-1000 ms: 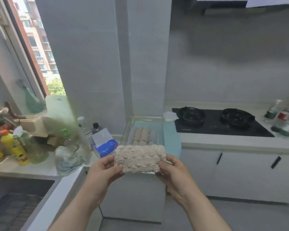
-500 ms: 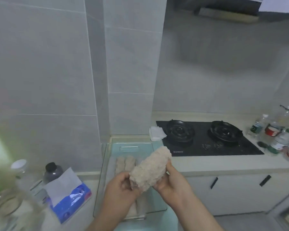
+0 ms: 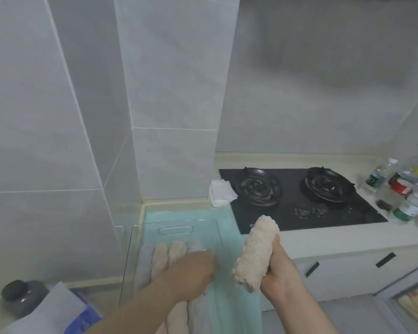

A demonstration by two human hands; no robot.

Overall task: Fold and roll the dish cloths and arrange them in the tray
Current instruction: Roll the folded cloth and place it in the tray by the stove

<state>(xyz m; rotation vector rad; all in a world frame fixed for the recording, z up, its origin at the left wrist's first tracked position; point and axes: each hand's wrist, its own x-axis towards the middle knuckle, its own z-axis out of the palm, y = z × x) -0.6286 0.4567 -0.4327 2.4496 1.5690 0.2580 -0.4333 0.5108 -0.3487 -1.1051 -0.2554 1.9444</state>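
One rolled beige fluffy dish cloth (image 3: 253, 254) held just right of the clear plastic tray (image 3: 130, 249).
The right hand (image 3: 279, 271) wraps its fingers round the tilted roll, above the pale teal towel (image 3: 229, 237) spread under the tray. The left hand (image 3: 191, 273) lies palm down on the beige and grey rolled cloths (image 3: 161, 254) lined up in the tray; blur hides whether it grips. A black two-burner gas hob (image 3: 297, 213) sits behind.

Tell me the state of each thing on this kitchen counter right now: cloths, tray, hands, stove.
Beige cloth: rolled, gripped off the counter by the right hand.
Left hand: palm down on the rolled cloths in the tray.
Tray: partly filled, right side free.
Stove burners: no flame visible.
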